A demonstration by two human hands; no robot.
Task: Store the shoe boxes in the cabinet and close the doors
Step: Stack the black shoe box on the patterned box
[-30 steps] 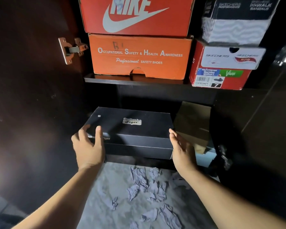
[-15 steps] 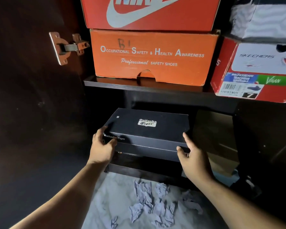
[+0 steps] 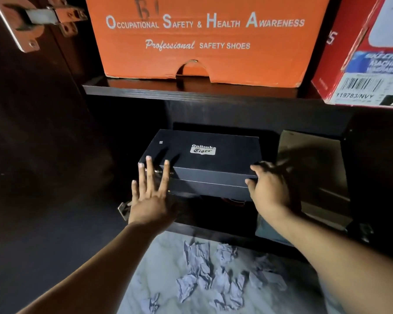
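Observation:
A black Onitsuka Tiger shoe box [image 3: 204, 159] sits on the cabinet's bottom shelf, under the upper shelf [image 3: 191, 95]. My left hand [image 3: 151, 196] has straight, spread fingers pressing on the box's front left corner. My right hand [image 3: 268, 189] is at the box's front right corner with fingers on its side; the fingertips are blurred. An orange safety-shoes box [image 3: 204, 39] and a red Skechers box [image 3: 361, 64] stand on the upper shelf.
The open left cabinet door [image 3: 32, 143] with its metal hinge [image 3: 39, 17] stands at my left. A brown box [image 3: 311, 164] sits right of the black box. Several crumpled grey papers [image 3: 209, 275] lie on the marble floor in front.
The black box has slid deeper into the bottom shelf. My left hand's fingers have straightened and spread out. The camera has moved closer to the cabinet.

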